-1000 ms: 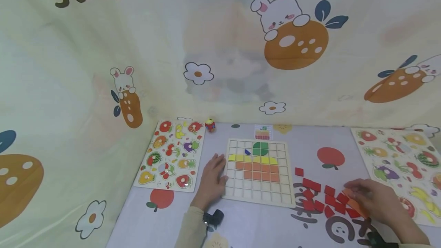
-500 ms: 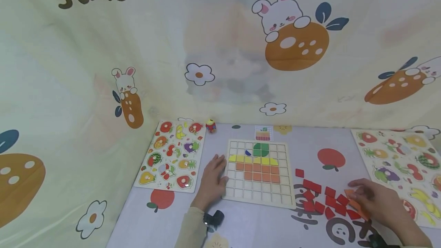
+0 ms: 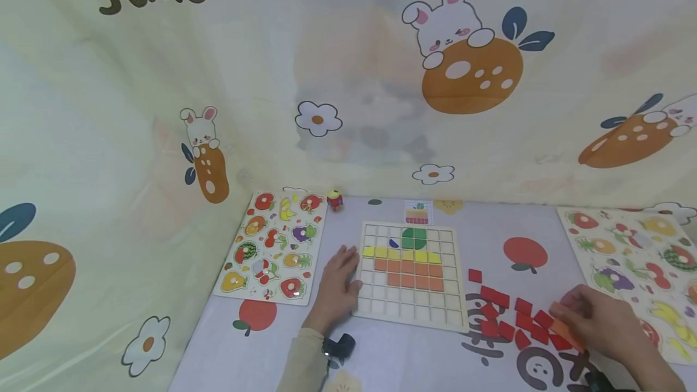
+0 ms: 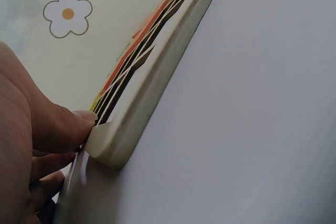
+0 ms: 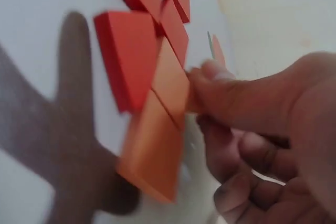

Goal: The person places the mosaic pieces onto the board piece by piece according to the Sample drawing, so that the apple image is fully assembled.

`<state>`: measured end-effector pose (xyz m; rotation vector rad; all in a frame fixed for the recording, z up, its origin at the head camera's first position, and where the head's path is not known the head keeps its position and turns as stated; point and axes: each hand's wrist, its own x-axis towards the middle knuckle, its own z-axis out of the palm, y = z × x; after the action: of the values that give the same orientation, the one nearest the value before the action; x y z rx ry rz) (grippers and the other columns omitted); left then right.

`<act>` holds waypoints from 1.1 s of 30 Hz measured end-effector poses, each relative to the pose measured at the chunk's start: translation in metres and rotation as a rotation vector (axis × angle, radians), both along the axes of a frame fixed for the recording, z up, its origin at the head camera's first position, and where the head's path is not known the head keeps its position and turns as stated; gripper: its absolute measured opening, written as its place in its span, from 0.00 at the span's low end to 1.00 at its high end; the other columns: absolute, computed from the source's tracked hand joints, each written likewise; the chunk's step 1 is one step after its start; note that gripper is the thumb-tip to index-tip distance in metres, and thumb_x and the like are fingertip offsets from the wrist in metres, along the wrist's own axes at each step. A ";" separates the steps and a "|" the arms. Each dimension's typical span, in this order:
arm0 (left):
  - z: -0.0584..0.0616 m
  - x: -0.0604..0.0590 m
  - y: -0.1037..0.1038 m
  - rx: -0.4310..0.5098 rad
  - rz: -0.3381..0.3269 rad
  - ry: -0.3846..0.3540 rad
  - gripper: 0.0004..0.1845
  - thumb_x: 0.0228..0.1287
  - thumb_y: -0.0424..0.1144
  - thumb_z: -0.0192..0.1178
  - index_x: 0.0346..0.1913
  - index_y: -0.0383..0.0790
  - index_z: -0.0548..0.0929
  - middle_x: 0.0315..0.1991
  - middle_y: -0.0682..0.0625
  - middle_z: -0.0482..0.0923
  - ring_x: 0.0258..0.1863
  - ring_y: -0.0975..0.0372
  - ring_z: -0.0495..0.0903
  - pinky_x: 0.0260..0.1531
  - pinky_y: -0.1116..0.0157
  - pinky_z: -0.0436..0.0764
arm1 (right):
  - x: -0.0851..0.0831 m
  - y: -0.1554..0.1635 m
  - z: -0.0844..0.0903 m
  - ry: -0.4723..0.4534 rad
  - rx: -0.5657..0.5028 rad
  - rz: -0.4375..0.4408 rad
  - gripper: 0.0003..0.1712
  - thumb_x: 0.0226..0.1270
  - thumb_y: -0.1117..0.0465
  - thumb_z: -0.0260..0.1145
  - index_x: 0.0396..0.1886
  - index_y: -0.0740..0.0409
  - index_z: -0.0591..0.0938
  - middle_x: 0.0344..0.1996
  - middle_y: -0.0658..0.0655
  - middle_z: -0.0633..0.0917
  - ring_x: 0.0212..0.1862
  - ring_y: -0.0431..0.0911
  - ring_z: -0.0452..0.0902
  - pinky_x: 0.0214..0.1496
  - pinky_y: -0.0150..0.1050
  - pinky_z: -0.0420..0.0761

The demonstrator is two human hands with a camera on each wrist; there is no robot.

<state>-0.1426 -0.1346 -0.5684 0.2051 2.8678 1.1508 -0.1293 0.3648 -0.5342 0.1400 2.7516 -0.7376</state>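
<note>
A pale square grid board [image 3: 403, 313] lies on the table, with green, blue, yellow and orange tiles filling its upper and middle cells. My left hand [image 3: 333, 289] rests along the board's left edge. In the left wrist view, the thumb [image 4: 79, 129] touches the board's corner [image 4: 118, 145]. My right hand [image 3: 604, 322] is at the right of the loose pieces, its thumb and forefinger pinching a small orange tile [image 5: 195, 98]. Two more orange tiles [image 5: 157, 137] lie just beside the fingertips, against the red tiles [image 5: 128, 61].
Several red tiles [image 3: 524, 321] are scattered right of the board. A small pattern card [image 3: 418, 213] and a little red-and-yellow figure [image 3: 334, 200] stand behind it. Fruit puzzle boards lie at left [image 3: 267, 247] and right [image 3: 626, 259]. A printed curtain [image 3: 245, 77] hangs at the back.
My right hand has shifted slightly at the orange tiles, its fingertips drawing a little to the right. The left hand stays at the board's edge. The head view has tilted slightly.
</note>
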 end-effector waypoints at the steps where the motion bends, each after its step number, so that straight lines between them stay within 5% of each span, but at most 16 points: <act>1: 0.001 0.000 0.000 0.002 -0.002 -0.001 0.33 0.74 0.37 0.59 0.80 0.41 0.69 0.85 0.55 0.59 0.87 0.55 0.49 0.86 0.46 0.52 | 0.001 -0.001 0.000 0.020 -0.007 -0.004 0.38 0.63 0.37 0.78 0.51 0.67 0.81 0.33 0.56 0.90 0.32 0.43 0.83 0.32 0.41 0.89; 6: 0.004 0.001 0.000 0.000 -0.007 -0.002 0.33 0.74 0.36 0.59 0.80 0.39 0.69 0.85 0.53 0.59 0.87 0.53 0.50 0.86 0.45 0.52 | 0.004 -0.015 -0.002 0.147 -0.025 -0.047 0.35 0.71 0.40 0.72 0.61 0.64 0.80 0.31 0.57 0.90 0.29 0.44 0.83 0.23 0.35 0.83; 17: 0.000 -0.001 -0.001 -0.011 -0.010 0.014 0.32 0.74 0.36 0.59 0.79 0.40 0.69 0.85 0.54 0.59 0.87 0.54 0.50 0.86 0.46 0.53 | -0.001 -0.081 0.003 0.380 -0.169 -0.179 0.36 0.65 0.40 0.78 0.62 0.63 0.86 0.43 0.69 0.92 0.30 0.48 0.86 0.17 0.33 0.76; 23: 0.000 0.000 0.000 -0.001 -0.012 0.031 0.32 0.74 0.36 0.59 0.79 0.38 0.70 0.85 0.52 0.60 0.87 0.52 0.51 0.86 0.44 0.54 | -0.006 -0.116 0.009 0.439 -0.228 -0.144 0.32 0.64 0.45 0.80 0.62 0.57 0.88 0.47 0.64 0.93 0.45 0.58 0.89 0.29 0.24 0.82; 33: -0.002 -0.002 0.000 -0.017 -0.008 0.024 0.32 0.74 0.37 0.59 0.80 0.40 0.69 0.85 0.55 0.59 0.87 0.55 0.50 0.86 0.47 0.52 | -0.019 -0.173 0.004 0.544 -0.376 -0.050 0.21 0.64 0.58 0.81 0.56 0.54 0.89 0.39 0.55 0.92 0.37 0.27 0.80 0.40 0.16 0.77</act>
<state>-0.1448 -0.1350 -0.5707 0.2301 2.8936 1.1293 -0.1480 0.1918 -0.5298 -0.0861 3.0328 -1.4764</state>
